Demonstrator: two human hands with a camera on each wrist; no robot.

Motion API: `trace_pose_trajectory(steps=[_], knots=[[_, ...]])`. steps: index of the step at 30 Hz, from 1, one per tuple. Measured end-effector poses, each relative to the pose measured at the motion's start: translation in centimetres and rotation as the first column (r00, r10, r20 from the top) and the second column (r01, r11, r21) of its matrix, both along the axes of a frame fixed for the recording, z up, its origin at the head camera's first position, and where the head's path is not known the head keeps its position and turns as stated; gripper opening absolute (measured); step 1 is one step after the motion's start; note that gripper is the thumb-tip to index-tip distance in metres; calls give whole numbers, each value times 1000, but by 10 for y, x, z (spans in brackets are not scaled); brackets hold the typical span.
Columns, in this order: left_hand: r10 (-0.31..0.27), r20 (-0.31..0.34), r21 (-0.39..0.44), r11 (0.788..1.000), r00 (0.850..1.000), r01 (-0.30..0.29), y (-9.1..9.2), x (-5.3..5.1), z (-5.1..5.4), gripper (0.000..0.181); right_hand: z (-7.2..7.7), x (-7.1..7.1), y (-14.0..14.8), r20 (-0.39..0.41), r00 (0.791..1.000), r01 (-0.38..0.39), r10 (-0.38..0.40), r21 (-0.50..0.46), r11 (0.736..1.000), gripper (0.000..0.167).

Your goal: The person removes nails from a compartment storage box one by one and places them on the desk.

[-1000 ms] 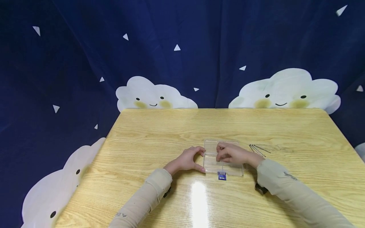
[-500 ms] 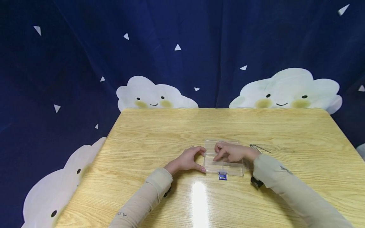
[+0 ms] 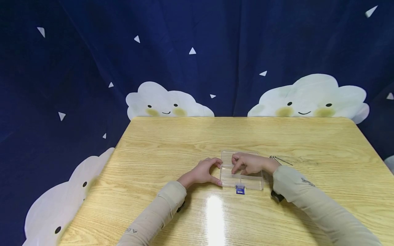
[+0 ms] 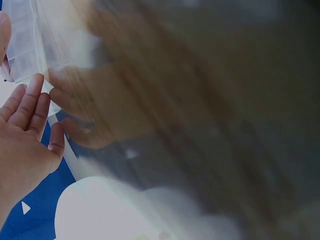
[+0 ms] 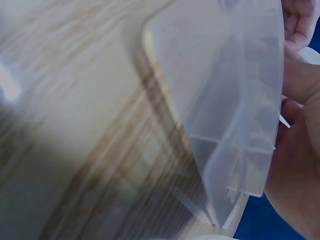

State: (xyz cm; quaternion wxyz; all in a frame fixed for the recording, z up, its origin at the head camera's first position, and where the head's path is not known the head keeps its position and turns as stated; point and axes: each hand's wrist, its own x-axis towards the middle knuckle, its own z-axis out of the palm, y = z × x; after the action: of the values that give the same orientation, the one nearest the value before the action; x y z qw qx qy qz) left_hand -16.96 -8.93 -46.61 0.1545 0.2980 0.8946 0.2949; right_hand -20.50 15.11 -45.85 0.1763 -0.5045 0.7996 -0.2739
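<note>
A clear plastic box [image 3: 255, 183] with a blue latch [image 3: 240, 190] at its front lies on the table, its clear lid [image 3: 227, 157] folded back. My left hand [image 3: 201, 171] holds the box's left end, thumb at the front corner and fingers at the back; the left wrist view shows those fingers [image 4: 31, 102] against the plastic edge. Over the box, my right hand [image 3: 250, 164] reaches in with its index finger pointing down and other fingers bent. Whether it pinches something inside cannot be seen. The box wall [image 5: 220, 100] hides its fingertips in the right wrist view.
Several thin metal rods [image 3: 284, 160], like long nails, lie on the wooden table [image 3: 172, 136] right of the box, partly behind the right wrist. A dark blue curtain [image 3: 215, 68] with white clouds hangs behind the table's far edge.
My right hand has shifted slightly left over the box, its index finger now extended downward and apart from the thumb. The left hand and box have stayed in place.
</note>
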Motion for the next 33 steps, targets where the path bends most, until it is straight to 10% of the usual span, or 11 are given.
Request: trace_pose_trajectory(steps=[33], knots=[[-22, 10, 9, 1000, 1000, 22, -1, 1, 4, 76, -1, -3, -2, -5, 1000, -5, 5, 39, 999, 16]])
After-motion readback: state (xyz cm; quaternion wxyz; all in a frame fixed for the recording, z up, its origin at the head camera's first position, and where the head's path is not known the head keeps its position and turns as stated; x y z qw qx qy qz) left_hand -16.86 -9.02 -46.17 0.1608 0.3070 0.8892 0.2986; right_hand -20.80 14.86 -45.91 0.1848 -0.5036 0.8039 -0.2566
